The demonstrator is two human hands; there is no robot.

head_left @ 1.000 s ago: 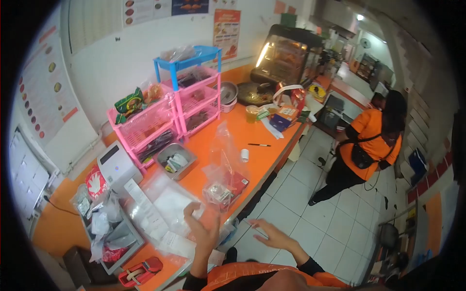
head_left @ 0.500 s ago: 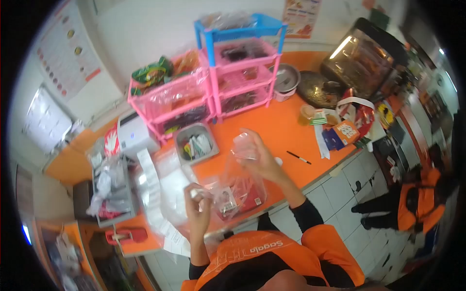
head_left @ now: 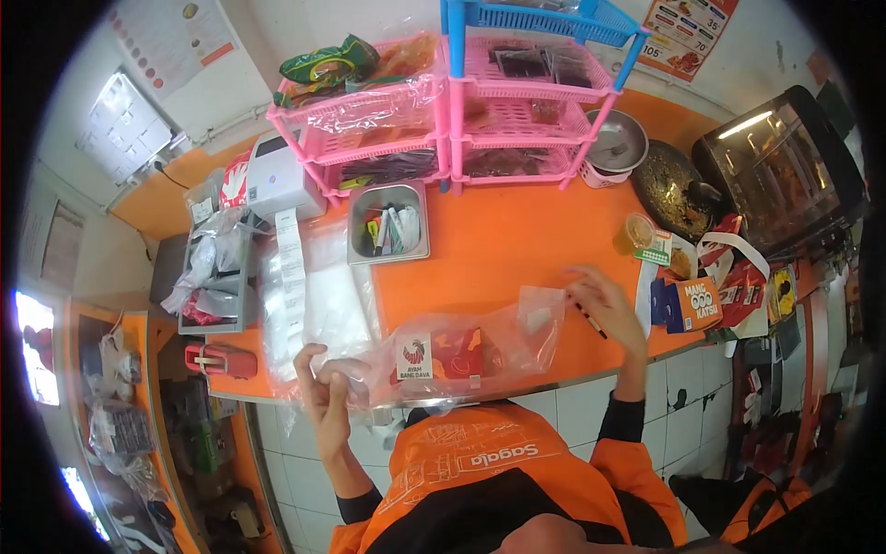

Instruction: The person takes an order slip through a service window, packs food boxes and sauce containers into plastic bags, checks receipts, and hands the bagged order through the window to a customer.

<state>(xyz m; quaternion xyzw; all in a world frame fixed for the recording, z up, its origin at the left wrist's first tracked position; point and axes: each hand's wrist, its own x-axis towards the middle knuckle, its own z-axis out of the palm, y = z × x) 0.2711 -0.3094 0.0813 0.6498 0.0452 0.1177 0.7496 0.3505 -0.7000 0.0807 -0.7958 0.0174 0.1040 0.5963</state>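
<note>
While the person's two hands stood apart at the front of the orange table [head_left: 517,231], a clear plastic bag [head_left: 503,355] lay stretched between them, nearer the person than the metal tub [head_left: 388,258]. Inside the bag, a red packet [head_left: 466,342] and a white label [head_left: 413,357] showed, below and right of the tub. The table's front edge ran just beneath the bag, and some film reached over it. Bare tabletop opened right of the tub as far as a lidded cup [head_left: 639,231], and a narrower bare strip parted tub from bag; a stack of clear sheets [head_left: 337,300] took up the room left and forward of the tub.

The left hand [head_left: 328,402] was partly curled, index finger raised, film against it; whether it pinched the film could not be told. The right hand [head_left: 604,300], well right of the tub, had its fingers spread by the bag's far end, above a pen [head_left: 598,330]; blur hid any grip.

Half a second earlier, the right hand had held the film raised, closer to the tub; by now the bag lay longer and flatter.
</note>
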